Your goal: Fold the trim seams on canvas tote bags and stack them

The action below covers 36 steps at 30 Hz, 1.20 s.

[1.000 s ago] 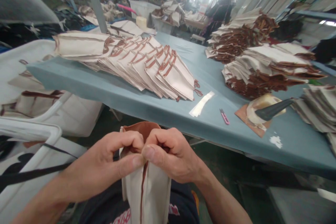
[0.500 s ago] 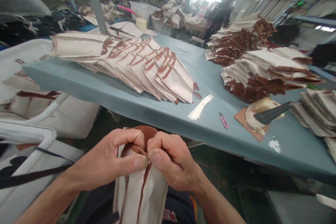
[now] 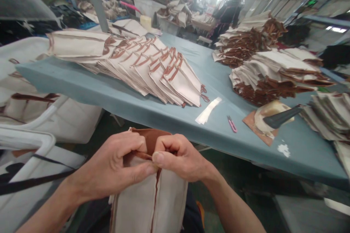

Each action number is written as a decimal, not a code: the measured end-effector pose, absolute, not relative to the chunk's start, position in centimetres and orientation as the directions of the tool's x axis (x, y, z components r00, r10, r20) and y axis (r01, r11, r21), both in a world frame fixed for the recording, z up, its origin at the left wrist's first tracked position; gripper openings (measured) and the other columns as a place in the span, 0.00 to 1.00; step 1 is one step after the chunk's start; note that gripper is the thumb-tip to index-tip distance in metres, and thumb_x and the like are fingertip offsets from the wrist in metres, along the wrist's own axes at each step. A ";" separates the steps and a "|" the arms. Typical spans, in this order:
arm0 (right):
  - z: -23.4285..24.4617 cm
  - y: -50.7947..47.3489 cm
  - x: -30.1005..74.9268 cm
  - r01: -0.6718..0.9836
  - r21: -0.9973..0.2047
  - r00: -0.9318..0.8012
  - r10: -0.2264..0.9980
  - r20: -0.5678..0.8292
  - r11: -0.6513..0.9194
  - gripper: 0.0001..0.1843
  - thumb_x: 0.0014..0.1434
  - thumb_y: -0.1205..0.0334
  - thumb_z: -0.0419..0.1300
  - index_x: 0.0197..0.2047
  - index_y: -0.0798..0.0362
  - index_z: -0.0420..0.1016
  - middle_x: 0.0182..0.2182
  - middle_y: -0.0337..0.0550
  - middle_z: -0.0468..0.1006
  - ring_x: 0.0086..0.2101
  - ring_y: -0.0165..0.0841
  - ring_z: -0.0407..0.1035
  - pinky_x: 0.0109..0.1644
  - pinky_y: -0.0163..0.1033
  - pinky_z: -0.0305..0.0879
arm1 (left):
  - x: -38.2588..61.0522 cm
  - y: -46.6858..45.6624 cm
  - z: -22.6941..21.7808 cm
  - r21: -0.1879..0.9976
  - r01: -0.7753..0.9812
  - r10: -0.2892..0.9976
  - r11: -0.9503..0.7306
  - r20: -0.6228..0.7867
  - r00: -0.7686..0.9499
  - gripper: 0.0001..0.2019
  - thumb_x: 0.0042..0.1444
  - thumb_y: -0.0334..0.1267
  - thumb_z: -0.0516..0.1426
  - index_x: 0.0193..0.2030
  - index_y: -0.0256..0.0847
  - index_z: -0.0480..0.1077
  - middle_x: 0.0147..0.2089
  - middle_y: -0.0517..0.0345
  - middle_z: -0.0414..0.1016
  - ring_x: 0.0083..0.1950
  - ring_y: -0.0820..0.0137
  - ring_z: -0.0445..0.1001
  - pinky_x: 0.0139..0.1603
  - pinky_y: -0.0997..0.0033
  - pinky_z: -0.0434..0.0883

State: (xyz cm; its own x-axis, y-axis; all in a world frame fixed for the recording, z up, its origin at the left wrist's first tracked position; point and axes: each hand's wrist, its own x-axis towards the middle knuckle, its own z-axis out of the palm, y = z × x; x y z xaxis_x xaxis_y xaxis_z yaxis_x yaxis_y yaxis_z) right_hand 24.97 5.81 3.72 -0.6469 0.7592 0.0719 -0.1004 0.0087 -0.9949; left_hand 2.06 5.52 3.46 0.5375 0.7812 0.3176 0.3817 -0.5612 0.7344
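Note:
A cream fabric bag (image 3: 136,204) with brown trim and a brown seam down its middle hangs upright in front of me, over my lap. My left hand (image 3: 120,160) is closed on the left part of its top edge, thumb pressed on the outer face. Right beside it, my right hand (image 3: 177,156) pinches the same edge just above the seam. The thumbs nearly meet there. Between and behind the hands the brown inside of the bag's mouth (image 3: 153,139) shows. My fingertips are partly hidden inside the bag.
On the blue-covered table (image 3: 131,116) lies a fanned row of similar bags (image 3: 153,65). Pink thread snips (image 3: 232,123), white strips (image 3: 208,111) and a glue pot with a dark-handled brush (image 3: 273,116) lie nearer. Bag stacks (image 3: 270,72) stand right, white bins (image 3: 79,120) left. A person (image 3: 229,14) is far back.
The bag has turned so that its seamed face is broader to view, and its top edge is spread wider. My right hand has risen slightly. Both hands keep their grip.

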 end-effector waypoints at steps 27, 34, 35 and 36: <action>-5.0 7.7 30.0 0.368 -0.880 -0.223 0.947 0.231 0.301 0.20 0.73 0.48 0.61 0.31 0.47 0.68 0.24 0.32 0.67 0.25 0.31 0.59 0.31 0.37 0.54 | 0.5 6.1 2.7 0.814 0.387 0.757 -0.434 0.096 0.646 0.08 0.72 0.39 0.61 0.42 0.47 0.83 0.43 0.63 0.88 0.45 0.68 0.84 0.49 0.74 0.75; -1.9 7.9 29.2 0.331 -0.805 -0.416 0.842 0.344 0.492 0.18 0.73 0.42 0.65 0.44 0.49 0.80 0.39 0.43 0.85 0.39 0.38 0.75 0.47 0.42 0.71 | 0.3 5.9 4.5 0.724 0.395 0.703 -0.565 0.172 0.690 0.16 0.84 0.41 0.54 0.48 0.48 0.82 0.44 0.65 0.88 0.44 0.71 0.84 0.49 0.75 0.72; -1.3 7.6 28.8 0.295 -0.775 -0.458 0.794 0.399 0.559 0.19 0.73 0.41 0.66 0.45 0.49 0.80 0.40 0.44 0.85 0.39 0.38 0.76 0.49 0.43 0.72 | 0.4 5.7 4.7 0.710 0.408 0.706 -0.575 0.179 0.685 0.16 0.84 0.42 0.53 0.47 0.47 0.82 0.43 0.65 0.88 0.43 0.70 0.84 0.48 0.74 0.72; -0.6 7.4 28.3 0.253 -0.739 -0.493 0.741 0.456 0.624 0.19 0.73 0.41 0.68 0.45 0.49 0.80 0.39 0.43 0.85 0.38 0.38 0.76 0.49 0.43 0.73 | 0.6 5.5 4.9 0.699 0.421 0.713 -0.578 0.181 0.678 0.17 0.84 0.43 0.53 0.47 0.47 0.81 0.42 0.64 0.87 0.42 0.69 0.83 0.46 0.73 0.72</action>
State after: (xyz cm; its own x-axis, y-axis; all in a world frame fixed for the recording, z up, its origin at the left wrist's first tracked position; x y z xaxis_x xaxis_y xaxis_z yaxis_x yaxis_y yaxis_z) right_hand 28.30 7.39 -0.63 -0.4932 0.7408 0.4561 0.2535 0.6239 -0.7392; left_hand 0.57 5.47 4.86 0.6777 0.7127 0.1811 0.4209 -0.5779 0.6992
